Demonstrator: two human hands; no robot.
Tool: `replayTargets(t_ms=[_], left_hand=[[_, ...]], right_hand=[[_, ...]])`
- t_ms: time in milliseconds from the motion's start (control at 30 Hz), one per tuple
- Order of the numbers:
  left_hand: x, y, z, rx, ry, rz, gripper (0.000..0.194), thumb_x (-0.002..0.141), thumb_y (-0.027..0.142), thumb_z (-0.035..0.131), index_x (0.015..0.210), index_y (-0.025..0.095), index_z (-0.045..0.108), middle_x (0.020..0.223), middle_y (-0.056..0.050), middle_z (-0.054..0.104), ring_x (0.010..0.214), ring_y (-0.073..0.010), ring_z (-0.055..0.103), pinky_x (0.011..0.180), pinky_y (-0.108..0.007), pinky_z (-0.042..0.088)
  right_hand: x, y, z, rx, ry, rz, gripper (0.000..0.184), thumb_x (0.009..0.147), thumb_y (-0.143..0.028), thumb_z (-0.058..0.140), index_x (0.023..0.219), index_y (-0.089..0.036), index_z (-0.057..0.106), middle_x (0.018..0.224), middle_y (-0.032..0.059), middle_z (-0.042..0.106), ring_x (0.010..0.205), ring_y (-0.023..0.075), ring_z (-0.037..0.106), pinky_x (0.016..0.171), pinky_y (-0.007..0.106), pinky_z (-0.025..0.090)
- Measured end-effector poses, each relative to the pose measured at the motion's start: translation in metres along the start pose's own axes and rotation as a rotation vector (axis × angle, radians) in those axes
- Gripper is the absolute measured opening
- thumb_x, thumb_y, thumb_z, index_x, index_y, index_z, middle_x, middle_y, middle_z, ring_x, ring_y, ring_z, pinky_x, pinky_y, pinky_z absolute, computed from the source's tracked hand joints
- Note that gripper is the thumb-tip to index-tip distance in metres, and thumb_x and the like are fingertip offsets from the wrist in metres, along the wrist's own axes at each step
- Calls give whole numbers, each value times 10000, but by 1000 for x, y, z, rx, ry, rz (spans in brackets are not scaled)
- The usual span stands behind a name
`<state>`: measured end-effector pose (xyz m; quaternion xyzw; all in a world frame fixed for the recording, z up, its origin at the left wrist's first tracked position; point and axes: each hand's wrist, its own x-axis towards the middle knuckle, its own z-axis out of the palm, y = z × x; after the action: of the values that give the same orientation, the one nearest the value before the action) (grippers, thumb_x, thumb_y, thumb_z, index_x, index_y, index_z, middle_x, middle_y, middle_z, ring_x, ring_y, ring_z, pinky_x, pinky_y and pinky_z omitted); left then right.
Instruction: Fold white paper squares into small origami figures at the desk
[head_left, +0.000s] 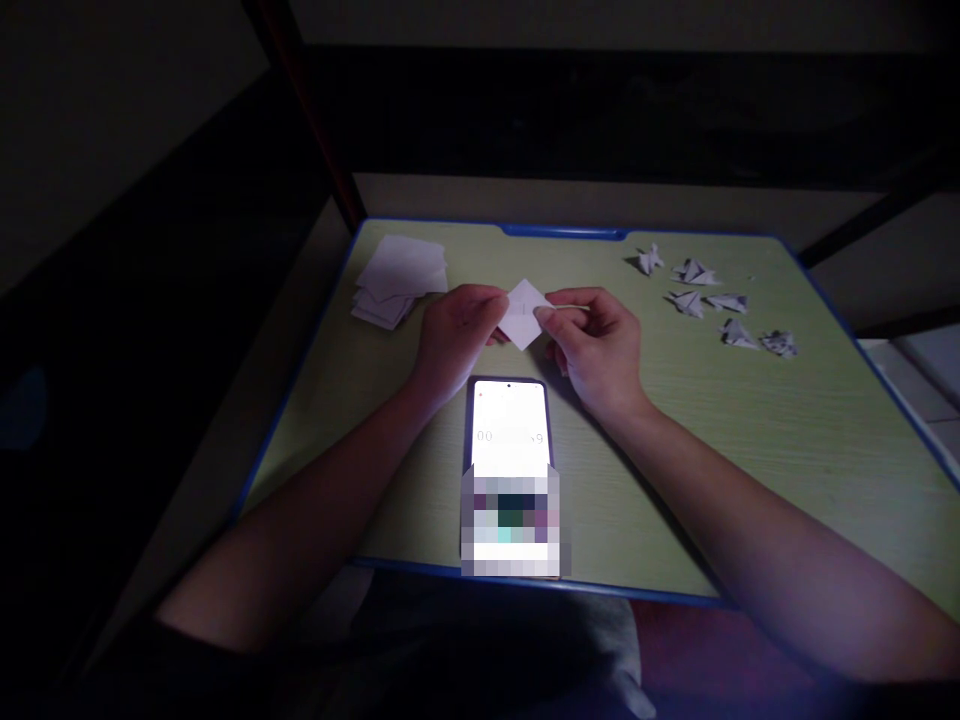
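Note:
Between my two hands is a small folded paper (524,318), white and diamond-shaped, raised above the table with creases faintly visible. My left hand (463,335) pinches its left corner between thumb and fingers. On the other side, my right hand (598,345) grips the right corner, its thumb lying on the near face. Just below the paper lies a phone (512,425) with a bright screen showing partly readable digits; its lower part is pixelated.
The table (360,460) is pale green with a blue edge. A stack of loose white paper (405,265) lies at the back left. Several small folded paper figures (694,272) are spread over the back right. White objects (930,360) stand beyond the right edge.

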<state>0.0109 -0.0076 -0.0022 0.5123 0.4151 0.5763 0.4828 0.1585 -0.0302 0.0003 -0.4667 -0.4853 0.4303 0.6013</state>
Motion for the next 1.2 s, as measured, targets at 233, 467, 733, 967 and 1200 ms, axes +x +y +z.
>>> replayTargets(t_ms=[233,467,733,967,1200], left_hand=[[0,0,3,104,17,-21,88,828,124,627,783,152,698,599,13,692,506,-64,624,466,-145,480],[-2,-4,1,126,2,22,65,796,150,627,812,142,690,653,0,706,537,-69,637,476,-145,477],[-1,-3,-1,76,18,-15,11,724,148,672,722,159,671,608,16,668,529,-68,602,452,-148,448],[0,-6,-3,86,6,45,25,728,172,680,724,149,672,631,12,674,534,-61,591,455,-141,453],[-3,-6,-4,111,-41,125,80,747,215,673,758,137,682,678,1,691,573,-65,604,487,-144,470]], right_hand=[[-1,2,-3,-52,-24,-15,142,762,-238,737,887,-188,692,459,-84,555,302,58,418,283,206,288],[-1,1,-3,-39,-13,-9,159,742,-225,747,896,-185,740,469,-70,573,311,55,411,275,199,281],[-2,-1,-2,-27,-22,8,125,745,-230,746,862,-186,753,472,-59,582,314,56,417,269,198,279],[2,2,-6,-53,-63,6,131,757,-297,766,831,-188,764,473,-45,591,329,55,430,288,194,281],[1,1,-6,-41,-107,10,191,765,-251,738,929,-160,776,498,-55,582,340,39,416,315,191,273]])
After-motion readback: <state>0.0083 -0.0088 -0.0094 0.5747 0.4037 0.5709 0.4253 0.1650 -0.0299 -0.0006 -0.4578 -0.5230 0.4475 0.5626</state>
